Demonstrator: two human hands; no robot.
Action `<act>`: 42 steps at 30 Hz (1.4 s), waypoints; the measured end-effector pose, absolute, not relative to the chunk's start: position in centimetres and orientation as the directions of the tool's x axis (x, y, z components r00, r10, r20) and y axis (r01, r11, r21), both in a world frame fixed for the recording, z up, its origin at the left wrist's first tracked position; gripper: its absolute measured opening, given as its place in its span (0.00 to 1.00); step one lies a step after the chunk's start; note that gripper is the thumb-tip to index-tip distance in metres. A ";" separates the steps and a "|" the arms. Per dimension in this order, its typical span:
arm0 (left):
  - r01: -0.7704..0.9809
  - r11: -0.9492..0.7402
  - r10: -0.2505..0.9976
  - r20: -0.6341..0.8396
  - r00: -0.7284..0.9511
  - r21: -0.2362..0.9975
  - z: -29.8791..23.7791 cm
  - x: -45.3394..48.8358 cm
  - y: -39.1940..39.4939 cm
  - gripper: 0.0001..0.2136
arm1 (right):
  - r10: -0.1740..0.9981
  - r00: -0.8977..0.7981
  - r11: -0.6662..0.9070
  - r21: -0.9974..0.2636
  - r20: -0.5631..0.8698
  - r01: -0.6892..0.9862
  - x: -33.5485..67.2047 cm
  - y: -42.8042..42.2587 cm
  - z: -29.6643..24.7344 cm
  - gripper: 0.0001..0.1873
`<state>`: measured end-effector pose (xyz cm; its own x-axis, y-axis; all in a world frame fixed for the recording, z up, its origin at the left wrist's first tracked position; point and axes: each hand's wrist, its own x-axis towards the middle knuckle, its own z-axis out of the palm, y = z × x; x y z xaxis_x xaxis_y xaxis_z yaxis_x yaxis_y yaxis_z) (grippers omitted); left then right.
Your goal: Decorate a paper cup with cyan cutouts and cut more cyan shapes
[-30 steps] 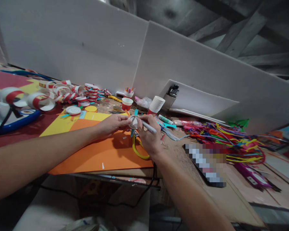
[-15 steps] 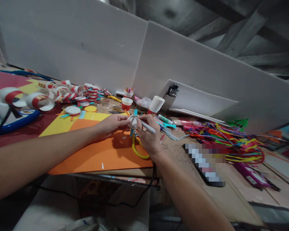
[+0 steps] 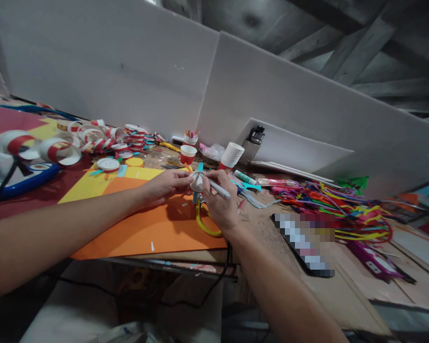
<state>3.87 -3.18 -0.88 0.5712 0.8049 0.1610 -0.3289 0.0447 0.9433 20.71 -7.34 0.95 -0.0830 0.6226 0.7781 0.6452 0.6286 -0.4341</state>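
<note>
My left hand [image 3: 166, 186] pinches the edge of a small white paper-cup base [image 3: 196, 181], which has blue and orange strips sticking out around it. A white pen [image 3: 219, 189] lies in my right hand [image 3: 223, 209], gripped close to the base; its tip is hidden by the fingers. Both hands hover over an orange paper sheet [image 3: 136, 233]. Just below the cup base, partly behind my right hand, are yellow-handled scissors [image 3: 204, 229].
A second cup base [image 3: 108, 165] with strips lies left, near curled cup strips [image 3: 64, 148]. Behind stand a red-and-white cup [image 3: 188, 154], stacked cups [image 3: 232, 155] and a bottle [image 3: 253, 145]. Rightward are pipe cleaners [image 3: 329, 205], a pixelated phone-like object [image 3: 302, 245] and a purple package [image 3: 373, 262].
Almost nothing differs. Both hands keep their hold on the cup base and the pen, with at most a tiny shift of the pen.
</note>
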 end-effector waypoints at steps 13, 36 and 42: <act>-0.361 0.112 0.824 0.116 0.554 0.926 -0.5 4.1 -3.5 0.11 | 0.639 -0.102 0.645 -0.460 0.762 0.611 20.8 -7.4 0.9 0.04; -0.333 0.101 0.804 0.120 0.582 0.937 -0.8 4.0 -3.4 0.14 | 0.636 -0.086 0.627 -0.448 0.767 0.637 20.8 -7.2 0.7 0.05; -0.330 0.086 0.807 0.128 0.576 0.940 -0.9 4.0 -3.3 0.15 | 0.643 -0.102 0.629 -0.448 0.759 0.635 20.8 -7.2 0.7 0.05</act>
